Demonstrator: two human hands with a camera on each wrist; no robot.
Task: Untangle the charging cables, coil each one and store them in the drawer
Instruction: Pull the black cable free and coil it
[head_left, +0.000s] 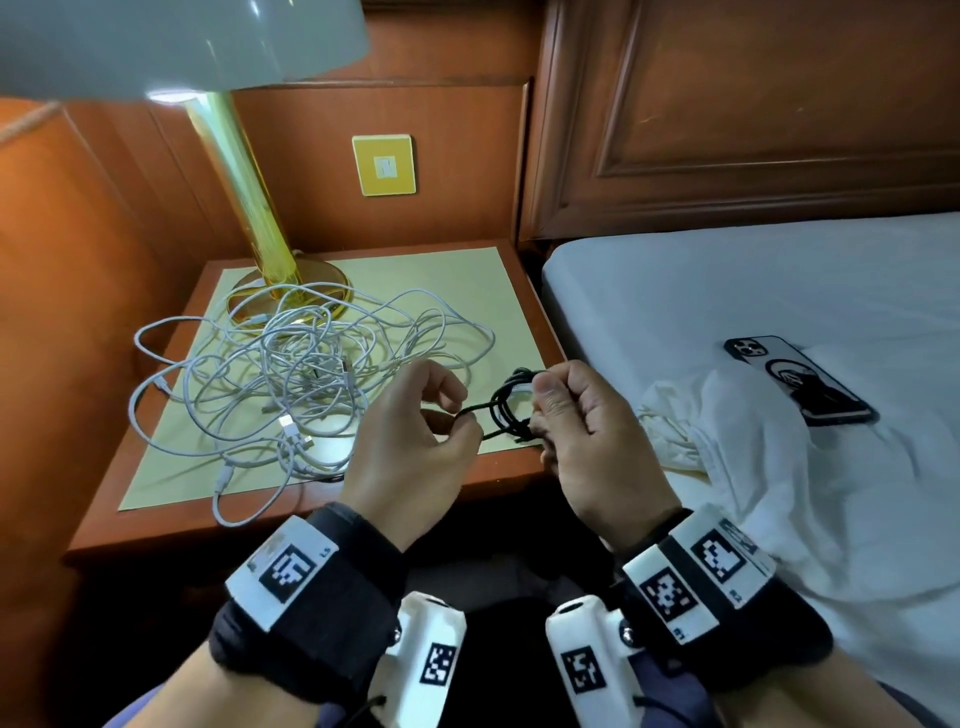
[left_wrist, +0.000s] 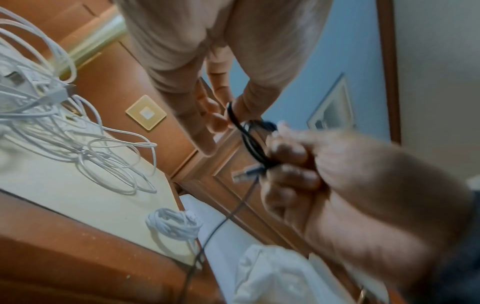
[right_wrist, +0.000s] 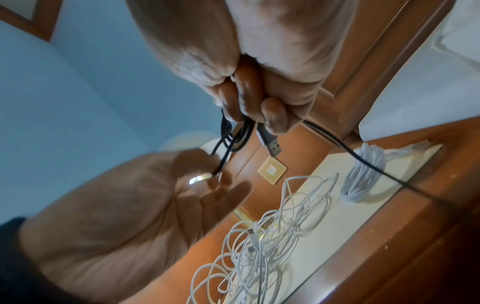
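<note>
the black cable (head_left: 506, 410) is partly wound into small loops, held above the front right corner of the nightstand (head_left: 332, 525). the right hand (head_left: 587, 441) grips the loops, its plug (right_wrist: 272, 146) sticking out below the fingers. the left hand (head_left: 415, 441) pinches a strand just beside the loops. a loose tail hangs down over the nightstand edge. the tangled white cables (head_left: 291, 374) lie on the top by the lamp (head_left: 249, 208). a coiled white cable (left_wrist: 174, 224) sits near the right edge. a phone (head_left: 800, 379) lies on the bed (head_left: 727, 291).
</note>
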